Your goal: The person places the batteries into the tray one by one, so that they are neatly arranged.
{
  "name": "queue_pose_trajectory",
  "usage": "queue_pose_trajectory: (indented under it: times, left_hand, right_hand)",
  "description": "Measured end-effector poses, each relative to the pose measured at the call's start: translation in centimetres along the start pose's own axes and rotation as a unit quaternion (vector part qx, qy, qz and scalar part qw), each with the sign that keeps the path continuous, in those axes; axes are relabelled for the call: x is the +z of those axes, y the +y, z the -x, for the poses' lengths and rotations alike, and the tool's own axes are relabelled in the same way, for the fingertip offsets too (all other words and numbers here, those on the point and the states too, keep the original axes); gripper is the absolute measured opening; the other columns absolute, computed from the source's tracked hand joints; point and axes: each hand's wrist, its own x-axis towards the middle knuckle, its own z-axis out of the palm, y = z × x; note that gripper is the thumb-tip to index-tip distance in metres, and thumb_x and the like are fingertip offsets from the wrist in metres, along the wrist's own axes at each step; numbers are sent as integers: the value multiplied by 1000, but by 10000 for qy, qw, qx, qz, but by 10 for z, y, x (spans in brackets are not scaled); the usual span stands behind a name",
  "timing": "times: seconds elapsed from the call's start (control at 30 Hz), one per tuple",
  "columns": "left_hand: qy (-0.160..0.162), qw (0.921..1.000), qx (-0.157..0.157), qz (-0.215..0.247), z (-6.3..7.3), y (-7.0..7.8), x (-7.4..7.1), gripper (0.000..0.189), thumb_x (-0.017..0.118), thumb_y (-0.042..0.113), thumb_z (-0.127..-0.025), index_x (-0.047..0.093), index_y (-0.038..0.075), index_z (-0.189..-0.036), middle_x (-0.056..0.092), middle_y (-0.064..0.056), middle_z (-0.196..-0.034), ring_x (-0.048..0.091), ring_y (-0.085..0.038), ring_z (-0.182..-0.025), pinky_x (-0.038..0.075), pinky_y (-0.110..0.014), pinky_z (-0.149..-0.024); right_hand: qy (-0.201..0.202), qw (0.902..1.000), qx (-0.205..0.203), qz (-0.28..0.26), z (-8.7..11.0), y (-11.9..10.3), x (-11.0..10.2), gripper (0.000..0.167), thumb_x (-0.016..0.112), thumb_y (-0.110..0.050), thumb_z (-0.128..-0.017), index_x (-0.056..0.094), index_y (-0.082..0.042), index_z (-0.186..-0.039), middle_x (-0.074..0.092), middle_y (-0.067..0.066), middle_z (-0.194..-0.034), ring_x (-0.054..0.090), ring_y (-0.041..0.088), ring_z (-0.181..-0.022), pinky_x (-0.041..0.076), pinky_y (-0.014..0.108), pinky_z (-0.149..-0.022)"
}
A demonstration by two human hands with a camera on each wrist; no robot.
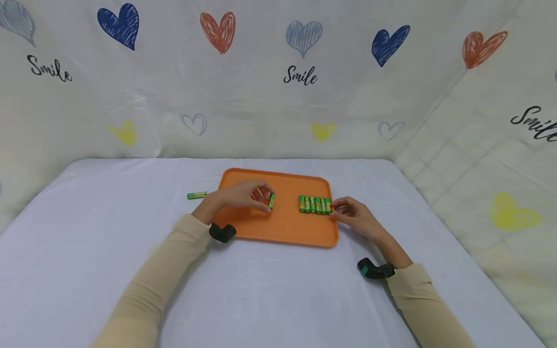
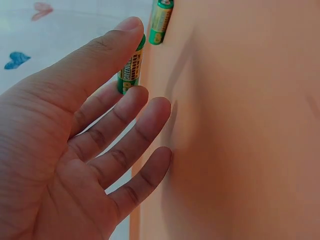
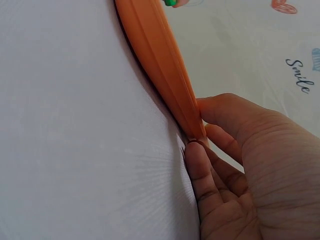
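In the head view, my left hand [image 1: 243, 194] is over the left half of an orange tray [image 1: 287, 229]. It pinches a green and gold battery [image 1: 271, 200] between thumb and fingers. The left wrist view shows this battery [image 2: 131, 70] held upright, with the other fingers spread. A row of several like batteries [image 1: 315, 204] lies side by side at the tray's right side. Beside that row, my right hand [image 1: 354, 217] grips the tray's right rim; thumb and fingers meet around the edge [image 3: 170, 65] in the right wrist view.
A single battery [image 1: 197, 195] lies on the white tablecloth [image 1: 278, 290], left of the tray and close to my left wrist. Behind the table hangs a pale backdrop [image 1: 261, 96] with printed hearts. Each wrist wears a dark band [image 1: 375, 269].
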Motion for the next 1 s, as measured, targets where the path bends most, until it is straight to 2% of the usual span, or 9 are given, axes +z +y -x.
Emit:
queue_pose_trajectory:
  times: [0.53, 0.83, 1.0]
  left_hand:
    - [17, 9999, -165, 10, -20, 5, 12, 50, 79, 28, -84, 55, 9, -124, 59, -3, -108, 59, -16, -98, 48, -29, -89]
    - [35, 9993, 210, 309, -39, 7, 24, 49, 78, 23, -84, 55, 7, -124, 59, -5, -108, 60, -17, -100, 48, -29, -93]
    - [76, 9992, 220, 310, -47, 8, 29, 48, 78, 25, -84, 55, 8, -123, 59, -4, -108, 59, -17, -101, 48, -29, -93]
  right_hand:
    - [9, 10000, -63, 12, -1, 1, 0, 39, 70, -18, -92, 56, 2, -122, 58, 17, -112, 54, 19, -91, 46, 20, -76]
    - [28, 9999, -124, -87, -2, 6, 0, 39, 71, -17, -91, 57, 2, -121, 59, 16, -112, 54, 17, -91, 46, 20, -77]
    - [29, 9999, -102, -90, -2, 6, 0, 39, 71, -18, -90, 57, 2, -121, 59, 16, -111, 55, 18, -91, 46, 20, -77]
